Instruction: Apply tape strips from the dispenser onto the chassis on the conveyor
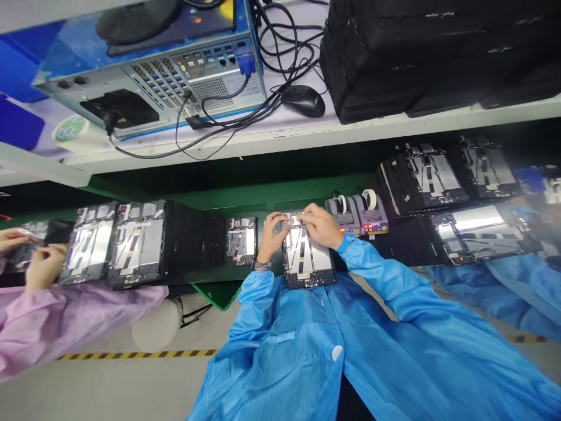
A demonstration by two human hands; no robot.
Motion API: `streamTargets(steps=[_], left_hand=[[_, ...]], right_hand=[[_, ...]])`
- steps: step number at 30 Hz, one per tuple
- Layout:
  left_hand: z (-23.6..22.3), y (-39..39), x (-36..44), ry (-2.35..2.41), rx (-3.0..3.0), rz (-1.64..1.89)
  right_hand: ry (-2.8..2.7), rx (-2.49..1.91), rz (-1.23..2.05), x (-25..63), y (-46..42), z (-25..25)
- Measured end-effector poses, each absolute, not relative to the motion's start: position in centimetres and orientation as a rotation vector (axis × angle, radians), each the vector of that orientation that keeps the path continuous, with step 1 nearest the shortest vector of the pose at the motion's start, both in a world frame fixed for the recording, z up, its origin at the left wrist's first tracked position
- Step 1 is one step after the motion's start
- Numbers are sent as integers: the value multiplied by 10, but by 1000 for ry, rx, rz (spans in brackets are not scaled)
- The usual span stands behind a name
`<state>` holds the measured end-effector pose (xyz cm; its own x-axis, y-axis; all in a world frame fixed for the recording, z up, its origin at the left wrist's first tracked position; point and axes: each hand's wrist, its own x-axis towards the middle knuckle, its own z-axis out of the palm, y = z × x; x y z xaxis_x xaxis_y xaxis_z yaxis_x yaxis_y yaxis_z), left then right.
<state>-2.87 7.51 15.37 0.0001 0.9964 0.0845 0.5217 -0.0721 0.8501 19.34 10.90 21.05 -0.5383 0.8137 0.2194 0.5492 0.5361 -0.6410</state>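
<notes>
An open tablet frame (307, 257) lies face down on the green belt, showing black edges, silver panels and dark strips. My left hand (272, 235) grips its top left corner. My right hand (318, 226) presses in from the right, its fingertips pinching a small pale strip (297, 220) at the frame's top edge. The fingers hide most of that edge. Both blue sleeves end just below my hands.
Further tablet frames (241, 241) lie along the belt, with a co-worker's hands (39, 257) in pink sleeves at the left. Two tape dispensers (358, 214) stand beyond my right hand. Above sits a shelf with a computer case (153, 76), a mouse (303, 100) and black stacks (438, 52).
</notes>
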Motion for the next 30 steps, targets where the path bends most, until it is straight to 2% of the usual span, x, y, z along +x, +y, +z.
streamTargets(steps=[5,11,14,17,25,27,30], left_hand=[[158,80,-31,1571,1625,947],[148,76,-40,1477,1449,1043],[135,66,-39,1457,1264,1176],[125,53,-37,1542,1164,1199],[119,31,-44,1631,1125,1135],[120,27,-45,1631,1119,1090],[123,23,-45,1590,1105,1043]], right_hand=[[-1442,-1436,692,264,72,198],[-686,-1959,874,336,6,95],[-570,-2002,1042,338,-7,58],[-658,-1919,1116,325,4,41],[-665,-1818,1328,313,12,33],[-713,-1823,1405,322,7,50],[-992,-1696,1598,331,17,103]])
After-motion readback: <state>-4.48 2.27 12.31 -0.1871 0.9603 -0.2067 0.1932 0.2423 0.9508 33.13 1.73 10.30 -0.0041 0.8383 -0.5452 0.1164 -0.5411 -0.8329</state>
